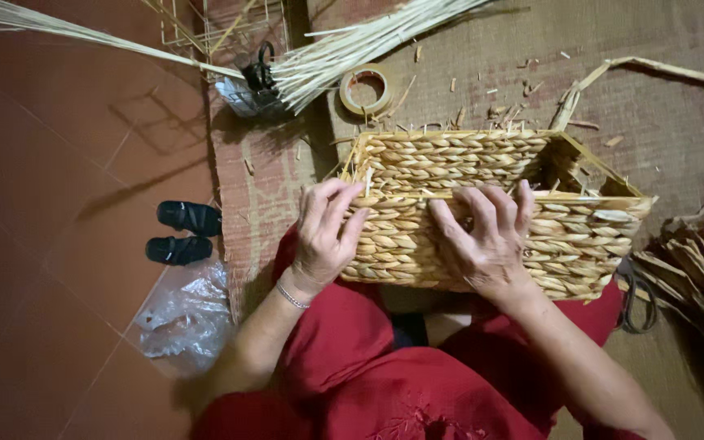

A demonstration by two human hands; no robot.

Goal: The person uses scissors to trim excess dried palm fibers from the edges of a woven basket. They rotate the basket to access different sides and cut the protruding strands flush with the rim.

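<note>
A rectangular basket point(580, 236) woven of thick pale straw braid rests against my lap, its open mouth facing away and to the right. My left hand point(323, 232) grips the basket's near left corner, fingers curled over the edge. My right hand point(482, 236) presses flat on the woven side wall, fingers spread near the top rim. Short straw ends stick out along the far rim. I wear red clothing point(352, 367) and a thin bracelet on the left wrist.
A bundle of long pale reeds point(352, 49) lies at the top, with black scissors point(259, 75) and a tape roll point(366, 88) beside it. Black sandals point(182, 232) and a crumpled plastic bag point(185, 314) lie on the red tile floor at left. Dried straw point(698, 273) is piled at right on the woven mat.
</note>
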